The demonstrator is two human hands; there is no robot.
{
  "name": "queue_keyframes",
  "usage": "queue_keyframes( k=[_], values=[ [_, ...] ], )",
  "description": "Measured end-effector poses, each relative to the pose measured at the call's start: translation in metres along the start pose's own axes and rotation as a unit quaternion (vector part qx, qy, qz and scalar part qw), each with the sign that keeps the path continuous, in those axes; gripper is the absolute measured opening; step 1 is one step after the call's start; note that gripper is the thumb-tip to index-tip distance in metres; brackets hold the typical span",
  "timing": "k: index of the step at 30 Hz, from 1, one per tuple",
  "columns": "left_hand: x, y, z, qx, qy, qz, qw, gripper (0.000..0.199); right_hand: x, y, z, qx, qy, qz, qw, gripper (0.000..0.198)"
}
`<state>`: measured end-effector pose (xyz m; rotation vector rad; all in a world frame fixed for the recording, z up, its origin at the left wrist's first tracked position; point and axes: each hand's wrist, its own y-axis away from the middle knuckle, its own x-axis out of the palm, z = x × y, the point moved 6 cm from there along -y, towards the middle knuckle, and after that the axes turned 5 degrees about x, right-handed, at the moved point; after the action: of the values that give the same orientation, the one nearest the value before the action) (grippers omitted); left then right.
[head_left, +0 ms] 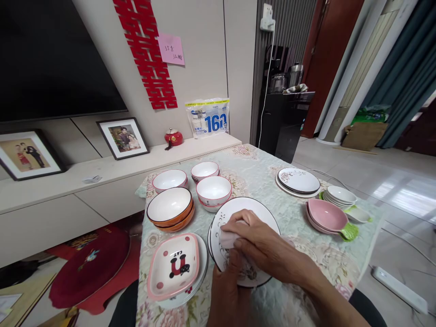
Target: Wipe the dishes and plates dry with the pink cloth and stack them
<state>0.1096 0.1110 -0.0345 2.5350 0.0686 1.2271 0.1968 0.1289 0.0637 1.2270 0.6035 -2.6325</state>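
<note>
A round white plate (254,211) with a dark rim and brown floral pattern is tilted up in front of me. My left hand (226,288) grips its near edge, thumb on the face and the other fingers mostly hidden. My right hand (259,243) presses a small white cloth (229,238), perhaps a tissue, against the plate's face. More dark-rimmed plate edges show just behind it at the left. Close by on the left are a square pink-rimmed cat dish (174,265) on a round plate, and stacked orange bowls (170,206).
Red-rimmed bowls (214,190) stand behind the plate. At right are stacked floral plates (299,179), pink dishes (327,215) with green leaf handles and small white bowls (340,194). A patterned cloth covers the table (255,168). A plastic pack (208,119) stands on the cabinet.
</note>
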Motion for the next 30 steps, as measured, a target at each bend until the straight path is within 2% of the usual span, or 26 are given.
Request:
queue_keyframes(
  k=[1,3,6,9,11,12,15,17,18,20,22,24,26,28,30],
  values=[
    [-0.002,0.000,0.001,-0.007,-0.008,-0.004,1.000,0.066,-0.005,0.001,-0.006,0.004,0.024,-0.026,0.999,0.032],
    [-0.005,0.000,0.004,-0.016,-0.015,-0.011,1.000,0.071,-0.019,0.003,-0.023,0.037,0.094,-0.131,0.986,0.030],
    [-0.007,0.002,0.010,-0.032,-0.014,-0.007,0.999,0.075,-0.030,0.008,-0.035,0.077,0.172,-0.274,0.943,0.021],
    [-0.004,0.004,0.016,-0.049,-0.021,0.019,0.998,0.072,-0.026,0.008,-0.025,0.054,0.211,-0.327,0.920,0.016],
    [-0.002,0.004,0.018,-0.050,-0.020,0.042,0.998,0.066,-0.019,0.005,-0.014,0.024,0.182,-0.305,0.935,0.015],
    [-0.002,0.003,0.019,-0.054,-0.024,0.050,0.997,0.062,-0.014,0.004,-0.009,0.012,0.152,-0.270,0.951,0.014],
    [-0.007,0.001,0.018,-0.047,-0.055,0.037,0.997,0.049,0.004,0.000,-0.001,-0.003,0.056,-0.108,0.993,0.019],
    [-0.013,-0.001,0.016,-0.031,-0.083,0.016,0.996,0.045,0.012,0.002,0.002,-0.009,0.022,-0.013,1.000,0.026],
    [-0.014,-0.002,0.016,-0.026,-0.093,0.011,0.995,0.045,0.013,0.002,0.002,-0.014,0.016,0.011,1.000,0.027],
    [-0.014,-0.001,0.016,-0.016,-0.091,-0.002,0.996,0.046,0.009,0.002,0.001,-0.031,0.021,0.001,0.999,0.023],
    [-0.010,0.001,0.019,-0.025,-0.067,0.001,0.997,0.051,-0.002,0.000,-0.005,-0.039,0.047,-0.070,0.996,0.017],
    [-0.006,0.002,0.020,-0.032,-0.046,0.001,0.998,0.059,-0.017,0.000,-0.016,-0.019,0.092,-0.151,0.984,0.015],
    [-0.005,0.003,0.016,-0.029,-0.039,-0.010,0.999,0.068,-0.028,0.001,-0.029,0.027,0.145,-0.191,0.970,0.015],
    [-0.005,0.001,0.011,-0.025,-0.039,-0.021,0.999,0.076,-0.033,0.003,-0.039,0.082,0.187,-0.180,0.962,0.016],
    [-0.005,-0.001,0.006,-0.016,-0.033,-0.026,0.999,0.082,-0.032,0.006,-0.044,0.130,0.203,-0.135,0.961,0.018]
  ],
)
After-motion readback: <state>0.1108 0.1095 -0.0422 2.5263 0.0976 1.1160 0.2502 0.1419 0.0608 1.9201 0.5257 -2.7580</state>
